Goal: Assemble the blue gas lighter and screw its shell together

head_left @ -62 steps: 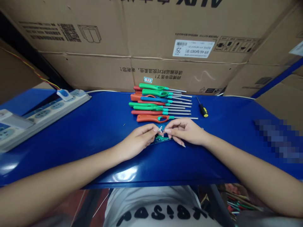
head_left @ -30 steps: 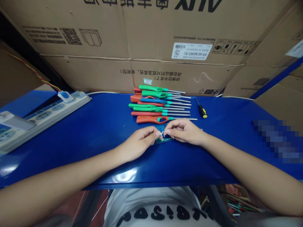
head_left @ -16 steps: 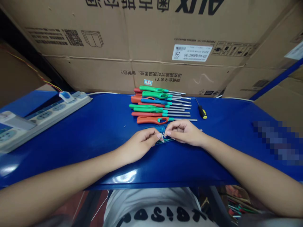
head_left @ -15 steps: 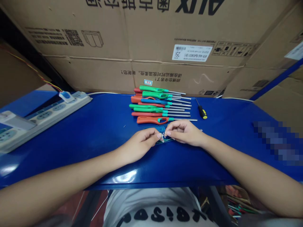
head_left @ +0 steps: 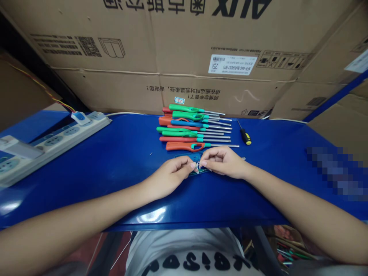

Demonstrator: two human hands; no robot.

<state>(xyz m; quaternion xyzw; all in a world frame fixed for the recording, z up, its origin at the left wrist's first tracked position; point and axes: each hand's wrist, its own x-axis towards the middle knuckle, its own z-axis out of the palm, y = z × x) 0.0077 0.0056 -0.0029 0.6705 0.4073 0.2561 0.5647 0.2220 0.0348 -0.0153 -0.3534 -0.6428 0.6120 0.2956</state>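
Note:
My left hand (head_left: 177,171) and my right hand (head_left: 222,161) meet at the middle of the table, fingertips nearly touching. Between them is a small white part (head_left: 198,165), pinched by the fingers of both hands; its exact kind is too small to tell. Under the fingers lies a blue lighter shell (head_left: 197,156), opened up and mostly covered by my hands. Just beyond, several long-neck gas lighters (head_left: 184,146) lie stacked in a row, with green, red, orange and blue handles and metal rods pointing right.
A yellow-black screwdriver (head_left: 245,137) lies right of the lighters. A tiny screw-like piece (head_left: 151,153) rests to the left. The power strip (head_left: 54,140) runs along the left side. A large cardboard box (head_left: 178,50) walls off the back. Coloured parts (head_left: 287,253) sit below the table's right front.
Almost nothing differs. Both hands stay in place, pinching the small white part, with only a very slight shift of the fingers and the view.

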